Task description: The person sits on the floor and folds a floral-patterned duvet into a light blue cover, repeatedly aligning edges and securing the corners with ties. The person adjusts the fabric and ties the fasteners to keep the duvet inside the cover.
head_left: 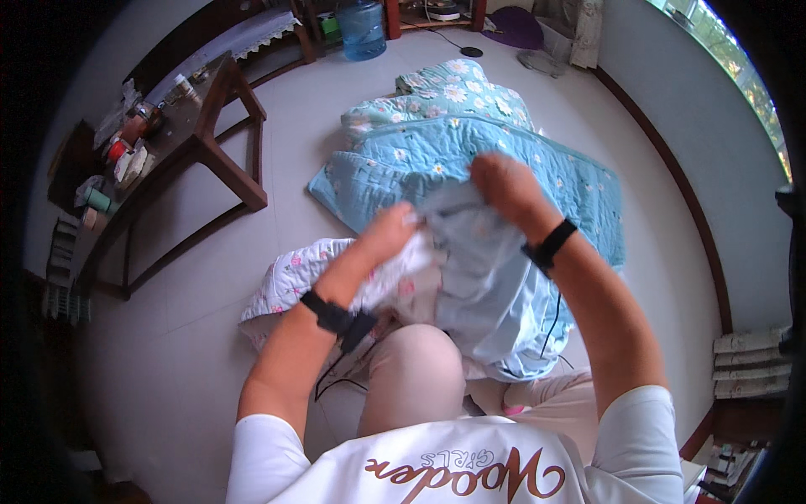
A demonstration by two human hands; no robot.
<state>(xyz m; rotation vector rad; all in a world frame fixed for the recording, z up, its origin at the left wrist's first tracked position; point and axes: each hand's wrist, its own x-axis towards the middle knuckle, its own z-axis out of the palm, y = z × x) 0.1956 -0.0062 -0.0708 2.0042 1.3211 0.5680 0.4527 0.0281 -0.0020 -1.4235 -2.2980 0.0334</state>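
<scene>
My left hand [388,235] and my right hand [504,189] both grip a pale blue cloth [487,286] and hold it up over my knee. My left hand pinches its near edge; my right hand clutches the top fold. Under the cloth lies a white floral fabric [290,281] spread on the floor to the left. Each wrist wears a black band.
A light blue daisy-print quilt [470,143] lies on the floor beyond the hands. A dark wooden table [210,126] with cluttered items stands at the left. A blue water jug [361,29] stands far back. A black cable [554,319] hangs on the right.
</scene>
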